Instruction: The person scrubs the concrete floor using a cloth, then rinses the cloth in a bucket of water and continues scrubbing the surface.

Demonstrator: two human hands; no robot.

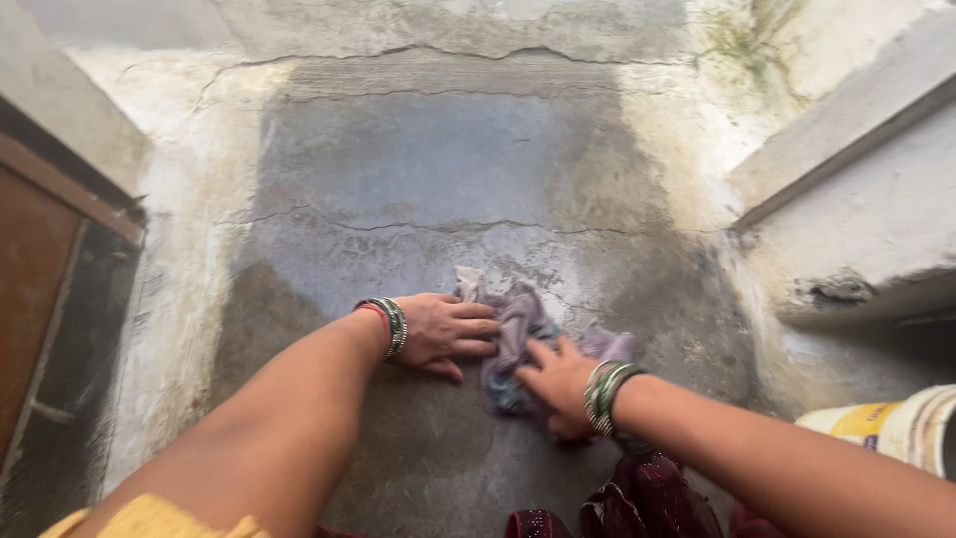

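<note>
Both your arms reach forward and down, bare from the elbow, converging toward the middle. Your left hand lies palm down with fingers spread flat and pointing right, a stack of green and red bangles at its wrist. Your right hand presses down too, fingers angled up and left, green bangles at that wrist.

The cloth lies on the floor between both hands, bucket far right.
</note>
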